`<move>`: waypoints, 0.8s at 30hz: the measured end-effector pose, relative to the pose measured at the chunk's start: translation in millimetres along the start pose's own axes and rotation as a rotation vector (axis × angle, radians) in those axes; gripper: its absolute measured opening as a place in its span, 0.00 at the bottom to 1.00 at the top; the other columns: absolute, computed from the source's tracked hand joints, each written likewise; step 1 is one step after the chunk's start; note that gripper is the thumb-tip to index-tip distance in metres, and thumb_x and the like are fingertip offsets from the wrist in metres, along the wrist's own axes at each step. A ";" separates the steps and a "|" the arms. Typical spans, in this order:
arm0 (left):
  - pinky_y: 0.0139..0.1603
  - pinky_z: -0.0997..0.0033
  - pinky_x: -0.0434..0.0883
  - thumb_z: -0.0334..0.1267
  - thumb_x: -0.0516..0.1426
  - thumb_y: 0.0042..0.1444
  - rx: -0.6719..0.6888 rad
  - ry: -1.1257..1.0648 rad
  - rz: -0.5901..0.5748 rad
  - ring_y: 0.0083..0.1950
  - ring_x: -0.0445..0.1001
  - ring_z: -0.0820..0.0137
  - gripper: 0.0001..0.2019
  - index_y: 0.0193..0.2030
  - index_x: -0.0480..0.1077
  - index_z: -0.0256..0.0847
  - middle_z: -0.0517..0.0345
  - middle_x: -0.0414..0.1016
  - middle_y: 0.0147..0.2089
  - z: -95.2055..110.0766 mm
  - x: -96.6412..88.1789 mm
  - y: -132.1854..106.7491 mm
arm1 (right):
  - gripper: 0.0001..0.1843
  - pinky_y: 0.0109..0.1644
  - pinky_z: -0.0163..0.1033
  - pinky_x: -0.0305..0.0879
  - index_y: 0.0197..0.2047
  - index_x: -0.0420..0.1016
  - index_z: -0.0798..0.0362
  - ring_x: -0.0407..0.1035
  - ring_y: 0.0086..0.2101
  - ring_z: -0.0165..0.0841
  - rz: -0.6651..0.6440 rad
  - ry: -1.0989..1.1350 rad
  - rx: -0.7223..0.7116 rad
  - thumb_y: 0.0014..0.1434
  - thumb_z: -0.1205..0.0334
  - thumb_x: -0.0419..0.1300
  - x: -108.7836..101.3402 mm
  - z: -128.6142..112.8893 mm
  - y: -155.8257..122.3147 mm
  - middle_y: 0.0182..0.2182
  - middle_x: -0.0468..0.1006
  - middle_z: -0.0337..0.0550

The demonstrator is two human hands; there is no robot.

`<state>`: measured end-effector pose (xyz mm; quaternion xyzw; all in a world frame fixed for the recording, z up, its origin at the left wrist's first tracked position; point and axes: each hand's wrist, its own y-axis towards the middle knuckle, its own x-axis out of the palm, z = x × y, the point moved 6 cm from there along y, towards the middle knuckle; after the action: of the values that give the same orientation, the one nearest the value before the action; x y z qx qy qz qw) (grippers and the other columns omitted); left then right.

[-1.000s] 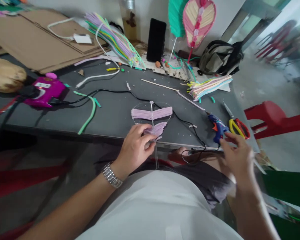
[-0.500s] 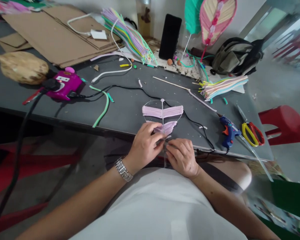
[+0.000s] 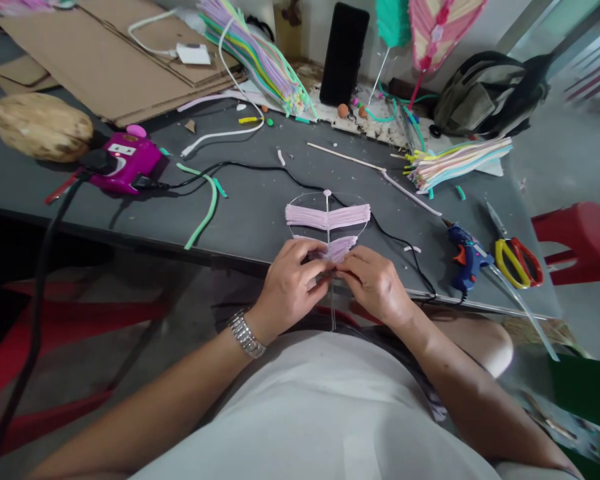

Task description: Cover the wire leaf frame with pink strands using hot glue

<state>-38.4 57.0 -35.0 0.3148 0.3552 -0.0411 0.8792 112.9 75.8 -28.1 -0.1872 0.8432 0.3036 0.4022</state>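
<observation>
A leaf-shaped wire frame (image 3: 353,215) with two bands of lilac pipe cleaners stands out over the table's near edge, its thin stem pointing down toward my lap. My left hand (image 3: 291,275), with a metal watch on its wrist, is closed in a pinch on the frame's lower end. From the other side, my right hand (image 3: 380,283) pinches at the bottom tip of the lower lilac band. The fingertips of both hands nearly meet there and hide the exact point of contact. Between the bands the wire outline shows bare.
To the right lie a blue glue gun (image 3: 467,257) and scissors (image 3: 517,260). Bundled pipe cleaners (image 3: 460,163), a phone (image 3: 344,53) and a bag (image 3: 490,97) are farther back. A purple power socket (image 3: 130,160) and cardboard (image 3: 105,60) occupy the left; a black cord (image 3: 250,165) crosses the table.
My right hand has moved up from the stem to the bottom tip of the lower lilac band. My left hand keeps its pinch. The camera view has shifted slightly.
</observation>
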 end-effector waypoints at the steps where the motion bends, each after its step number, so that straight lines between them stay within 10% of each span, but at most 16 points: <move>1: 0.55 0.49 0.76 0.28 0.63 0.60 -0.002 -0.004 0.002 0.55 0.74 0.57 0.07 0.44 0.78 0.40 0.45 0.77 0.53 -0.3 -0.1 0.0 | 0.12 0.40 0.38 0.69 0.34 0.76 0.53 0.71 0.36 0.35 -0.033 0.030 0.011 0.69 0.71 0.57 -0.2 1.9 2.3 0.33 0.76 0.45; 24: 0.53 0.56 0.78 0.29 0.60 0.64 0.093 -0.062 -0.067 0.51 0.79 0.61 0.05 0.40 0.78 0.40 0.49 0.82 0.47 -14.3 -4.3 15.9 | 0.09 0.42 0.38 0.66 0.37 0.72 0.52 0.71 0.36 0.35 -0.165 0.020 -0.019 0.69 0.71 0.55 2.1 12.4 16.1 0.36 0.75 0.46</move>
<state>-45.5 77.4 -31.7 0.3417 0.3358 -0.0970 0.8724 109.6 95.8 -30.1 -0.2627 0.8261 0.2755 0.4156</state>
